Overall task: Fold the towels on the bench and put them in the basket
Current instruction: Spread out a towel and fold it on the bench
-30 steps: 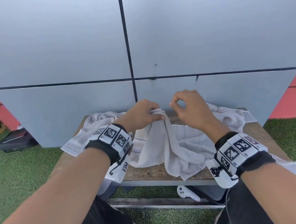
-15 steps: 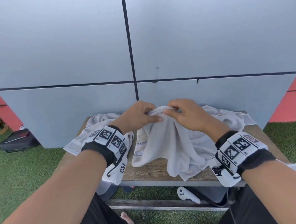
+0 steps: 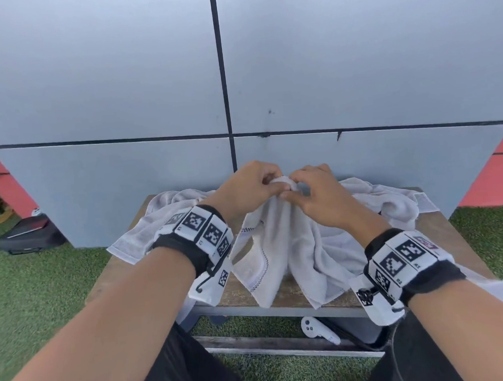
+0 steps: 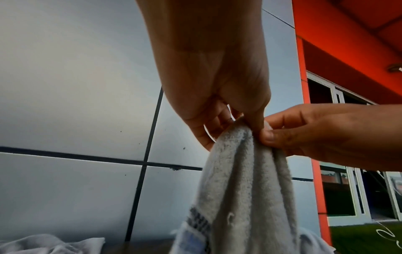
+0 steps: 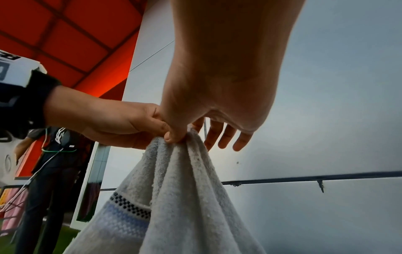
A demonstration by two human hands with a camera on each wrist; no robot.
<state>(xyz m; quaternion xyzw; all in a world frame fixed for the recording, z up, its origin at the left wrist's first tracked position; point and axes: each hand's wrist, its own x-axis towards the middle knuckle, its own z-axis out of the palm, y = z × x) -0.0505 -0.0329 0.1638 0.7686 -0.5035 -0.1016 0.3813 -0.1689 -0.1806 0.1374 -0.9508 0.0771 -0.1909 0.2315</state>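
Observation:
A pale grey towel [image 3: 277, 247] with a checked border hangs bunched from both hands above the wooden bench [image 3: 441, 231]. My left hand [image 3: 269, 186] pinches its top edge between thumb and fingers, as the left wrist view shows for the same left hand [image 4: 250, 120] and towel [image 4: 243, 180]. Right beside it, my right hand [image 3: 291, 188] pinches the same edge. In the right wrist view the right hand [image 5: 174, 135] holds the towel [image 5: 174, 189] with thumb and forefinger while the other fingers spread. The towel's lower end lies on the bench.
More crumpled towels lie at the bench's left [image 3: 163, 213] and right [image 3: 386, 199]. Behind stands a grey panelled wall [image 3: 354, 66]. Under the bench are a white controller [image 3: 314, 329] and a grey container [image 3: 367, 330]. A black bag [image 3: 26, 236] sits on the grass at left. A person [image 5: 50, 163] stands nearby.
My right hand moved in from empty air and pinched the towel's top edge next to my left hand. Both hands have lifted the towel slightly.

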